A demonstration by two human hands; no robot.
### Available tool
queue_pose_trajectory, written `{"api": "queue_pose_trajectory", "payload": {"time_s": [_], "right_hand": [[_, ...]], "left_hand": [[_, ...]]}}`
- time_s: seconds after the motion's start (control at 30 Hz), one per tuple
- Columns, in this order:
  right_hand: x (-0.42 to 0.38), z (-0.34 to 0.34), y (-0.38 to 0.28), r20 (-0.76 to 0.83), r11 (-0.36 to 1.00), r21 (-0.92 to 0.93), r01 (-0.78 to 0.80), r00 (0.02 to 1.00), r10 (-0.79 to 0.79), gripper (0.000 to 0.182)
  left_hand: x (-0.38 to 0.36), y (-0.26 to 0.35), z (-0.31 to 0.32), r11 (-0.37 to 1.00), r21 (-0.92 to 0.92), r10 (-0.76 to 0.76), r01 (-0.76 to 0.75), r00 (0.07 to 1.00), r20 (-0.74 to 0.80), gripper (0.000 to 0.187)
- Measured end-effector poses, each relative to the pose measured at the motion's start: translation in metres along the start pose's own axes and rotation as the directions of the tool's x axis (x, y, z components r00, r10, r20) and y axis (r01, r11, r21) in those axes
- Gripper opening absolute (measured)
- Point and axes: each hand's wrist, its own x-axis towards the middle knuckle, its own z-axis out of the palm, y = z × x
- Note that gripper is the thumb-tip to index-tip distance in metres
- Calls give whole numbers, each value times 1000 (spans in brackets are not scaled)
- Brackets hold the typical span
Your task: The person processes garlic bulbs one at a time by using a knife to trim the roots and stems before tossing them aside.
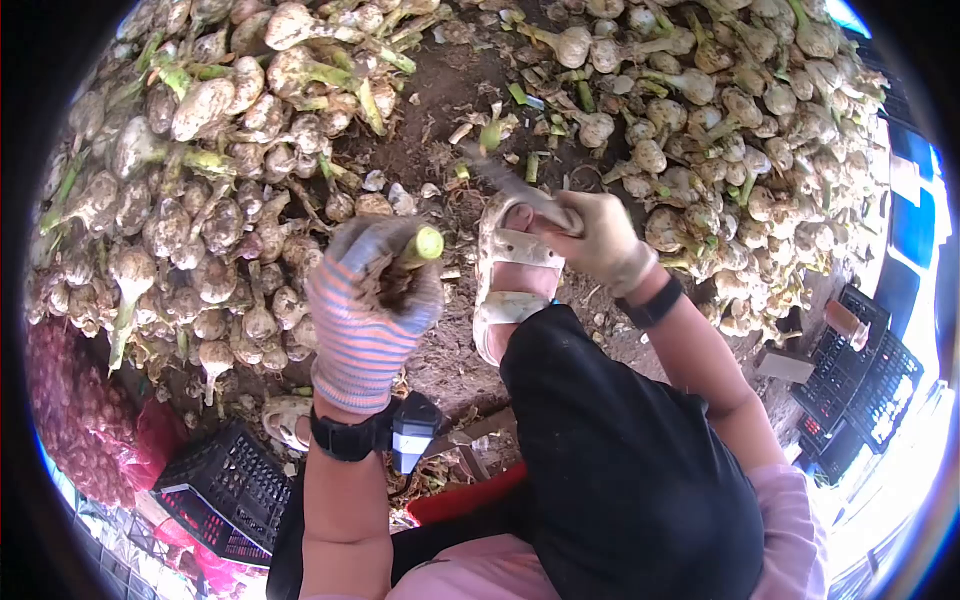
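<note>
My left hand (375, 300), in a striped glove with dirt on it, is closed around a garlic bulb. The pale green cut end of its stem (429, 242) points up to the right; the bulb itself is mostly hidden by the fingers. My right hand (598, 238), in a pale glove, grips a knife (515, 184) whose blade is blurred and points up to the left. A gap separates the blade from the cut stem. Below the blade is my sandalled foot (520, 255).
Garlic bulbs with stems lie heaped at the left (205, 190) and right (740, 110). Cut stem pieces litter the soil (455, 85) between. Black crates stand lower left (235, 490) and right (865, 370), with a red net sack (85, 400) at the far left.
</note>
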Motion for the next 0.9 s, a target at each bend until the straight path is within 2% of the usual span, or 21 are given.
{"api": "queue_pose_trajectory", "payload": {"time_s": [0.03, 0.07, 0.13, 0.17, 0.2, 0.23, 0.27, 0.3, 0.37, 0.4, 0.47, 0.5, 0.53, 0.57, 0.63, 0.67, 0.7, 0.73, 0.77, 0.8, 0.9], "right_hand": [[-6, 2, 15, 0, 991, 31, -128, 992, 128, 34], [-10, 5, 9, 1, 959, 258, -120, 992, 124, 33], [-14, 6, -6, 5, 969, 227, -95, 995, 96, 32], [-12, 6, -19, 16, 977, 199, -69, 998, 68, 32], [-11, 8, -24, 68, 951, 259, -170, 985, 157, 29], [-12, 10, -22, 64, 950, 264, -169, 985, 158, 29], [-10, 12, -25, 140, 941, 269, -205, 975, 172, 27], [-9, 14, -30, 213, 932, 273, -239, 960, 183, 26], [-12, 17, -41, 231, 889, 410, -201, 967, 112, 24], [-9, 15, -45, 208, 929, 345, -133, 976, 62, 25], [-5, 6, -54, 188, 958, 277, -72, 982, 20, 26], [0, 3, -56, 145, 991, 125, 49, 987, -67, 26], [2, 1, -58, 118, 986, -35, 166, 980, -161, 27], [1, 0, -60, 122, 986, -33, 166, 979, -161, 27], [-1, -5, -63, 70, 987, -74, 142, 988, -137, 28], [-4, -8, -65, 60, 984, -118, 135, 990, -128, 29], [-7, -13, -66, 61, 984, -120, 135, 990, -129, 29], [-11, -18, -67, 109, 962, -187, 200, 977, -182, 29], [-15, -20, -68, 160, 932, -249, 264, 960, -229, 29], [-18, -18, -68, 161, 935, -221, 277, 956, -245, 30], [-17, -13, -73, 128, 933, -143, 331, 941, -314, 21]], "left_hand": [[1, 3, -5, 1000, 4, -7, 7, 1000, -3, 20], [4, 6, -9, 964, 204, 173, -169, 985, 0, 23], [17, 9, -10, 762, 473, 475, -442, 878, 54, 25], [15, 7, -6, 760, 470, 484, -449, 874, 52, 25], [10, 3, -1, 939, 212, 291, -270, 954, -74, 24], [5, 3, 2, 995, -80, 55, -66, 990, -132, 24], [2, 14, 3, 932, -355, -119, 69, 986, -120, 29], [2, 12, 3, 935, -349, -111, 64, 987, -117, 29], [1, 4, 7, 782, -597, -202, 177, 979, 26, 34], [-1, 4, 9, 765, -600, -234, 235, 969, 81, 44], [-2, 2, 15, 737, -609, -236, 293, 956, 174, 48], [-5, 1, 16, 707, -614, -240, 351, 936, 259, 51], [-10, -3, 18, 750, -572, -223, 332, 941, 254, 58], [-14, -8, 18, 749, -572, -227, 334, 941, 252, 58], [-17, -15, 17, 930, -321, -124, 179, 975, 185, 51], [-7, 2, 19, 728, -613, -146, 307, 943, 300, 51], [-9, 0, 16, 726, -615, -145, 307, 943, 299, 51], [-14, -6, 9, 894, -363, -152, 263, 939, 307, 43], [-18, -12, 1, 978, -77, -161, 195, 935, 316, 37], [-18, -20, -7, 980, 72, -196, 183, 875, 443, 43], [-26, -27, -9, 981, -51, -149, 189, 889, 432, 40]]}}
